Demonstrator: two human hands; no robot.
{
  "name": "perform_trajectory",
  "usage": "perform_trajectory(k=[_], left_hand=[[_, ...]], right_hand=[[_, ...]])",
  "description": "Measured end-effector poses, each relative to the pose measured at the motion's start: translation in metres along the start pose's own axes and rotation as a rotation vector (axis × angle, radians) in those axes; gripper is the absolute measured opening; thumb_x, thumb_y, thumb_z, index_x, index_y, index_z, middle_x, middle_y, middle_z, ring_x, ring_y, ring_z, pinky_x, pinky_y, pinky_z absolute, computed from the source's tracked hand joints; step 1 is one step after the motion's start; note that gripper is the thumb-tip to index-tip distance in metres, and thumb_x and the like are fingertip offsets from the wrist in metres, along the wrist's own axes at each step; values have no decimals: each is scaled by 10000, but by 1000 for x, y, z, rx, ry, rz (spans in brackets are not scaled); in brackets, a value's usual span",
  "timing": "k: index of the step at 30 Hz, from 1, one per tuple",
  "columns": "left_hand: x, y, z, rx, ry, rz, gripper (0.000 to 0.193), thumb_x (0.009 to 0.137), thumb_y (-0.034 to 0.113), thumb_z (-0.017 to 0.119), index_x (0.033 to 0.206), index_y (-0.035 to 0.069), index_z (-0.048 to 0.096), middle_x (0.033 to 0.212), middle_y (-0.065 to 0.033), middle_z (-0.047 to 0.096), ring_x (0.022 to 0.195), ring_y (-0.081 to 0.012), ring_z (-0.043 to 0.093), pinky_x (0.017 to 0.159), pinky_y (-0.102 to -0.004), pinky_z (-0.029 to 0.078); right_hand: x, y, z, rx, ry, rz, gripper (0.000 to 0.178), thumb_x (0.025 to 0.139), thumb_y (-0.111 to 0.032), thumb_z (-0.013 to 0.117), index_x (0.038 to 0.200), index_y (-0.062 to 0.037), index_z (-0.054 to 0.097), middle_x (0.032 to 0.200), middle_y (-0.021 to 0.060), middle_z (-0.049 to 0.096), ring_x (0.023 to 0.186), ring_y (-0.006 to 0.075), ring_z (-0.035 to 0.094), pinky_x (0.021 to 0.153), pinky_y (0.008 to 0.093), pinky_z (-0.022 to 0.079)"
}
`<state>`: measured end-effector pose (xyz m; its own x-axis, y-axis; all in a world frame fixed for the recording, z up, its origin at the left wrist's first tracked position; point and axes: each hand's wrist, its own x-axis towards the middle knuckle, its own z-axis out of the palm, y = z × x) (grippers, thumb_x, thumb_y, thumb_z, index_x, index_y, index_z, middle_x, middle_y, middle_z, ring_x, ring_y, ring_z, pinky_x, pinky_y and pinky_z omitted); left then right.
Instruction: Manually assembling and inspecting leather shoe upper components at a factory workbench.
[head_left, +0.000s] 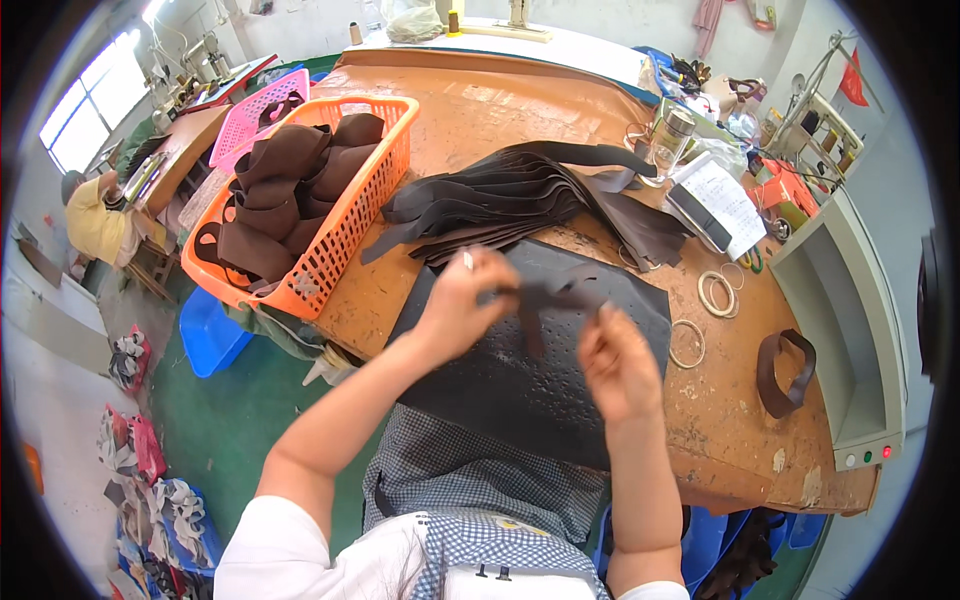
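Between my hands a dark brown strip [560,297] is stretched above a black sheet [500,395] dotted with small holes or specks. One end of the strip hangs down; motion blurs it. My left hand [465,305] is closed on the strip's left end, and something small and white [468,260] shows at one finger. At the other end, the fingers of my right hand [620,365] pinch the strip. Just beyond the sheet lies a fanned pile of long dark strips [490,195].
An orange basket [395,150] full of brown band loops [265,245] stands at the left. One brown loop [785,375] lies at the right, near cream rings [717,293], a phone [700,218] and a glass jar [668,140]. A grey metal frame [860,340] borders the table's right side.
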<state>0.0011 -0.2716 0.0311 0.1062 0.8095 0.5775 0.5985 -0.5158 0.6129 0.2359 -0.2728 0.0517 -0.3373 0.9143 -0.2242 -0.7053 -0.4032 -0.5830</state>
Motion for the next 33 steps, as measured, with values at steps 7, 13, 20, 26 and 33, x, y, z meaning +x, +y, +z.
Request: perform_trajectory(k=[7,13,20,26,33], left_hand=[[20,43,-12,-157,-100,-163,256,820,83,719,1059,20,653,942,-105,666,883,-248,641,805,-326,514],[-77,73,23,-573,-228,-741,197,865,148,750,930,-5,644,853,-22,663,810,-63,615,684,-227,497],[-98,66,20,-745,18,-838,155,891,123,724,876,-8,641,764,-28,659,690,-61,608,613,-211,490],[-97,73,3,-793,-66,-926,149,903,120,705,872,-17,658,760,-36,668,668,-67,608,560,-208,482],[-98,68,-1,-796,-30,-974,164,913,137,698,921,-22,662,765,-41,665,637,-54,590,552,-205,497]], right_hand=[[-17,-16,27,-167,-12,-484,153,931,-73,651,1077,-41,617,891,53,625,732,84,594,607,212,534],[-41,89,-21,-158,197,-64,86,943,-80,641,1006,-29,613,915,43,649,791,124,637,705,264,552],[-53,113,-11,-227,122,-121,100,925,-45,655,1020,-17,651,919,57,685,792,135,648,747,283,546],[-49,104,-7,-106,12,6,179,910,-41,661,1087,-62,642,980,66,694,867,160,654,784,314,527],[-47,109,-14,-371,-5,-138,244,872,2,696,1109,-47,663,974,40,697,840,133,640,745,280,517]])
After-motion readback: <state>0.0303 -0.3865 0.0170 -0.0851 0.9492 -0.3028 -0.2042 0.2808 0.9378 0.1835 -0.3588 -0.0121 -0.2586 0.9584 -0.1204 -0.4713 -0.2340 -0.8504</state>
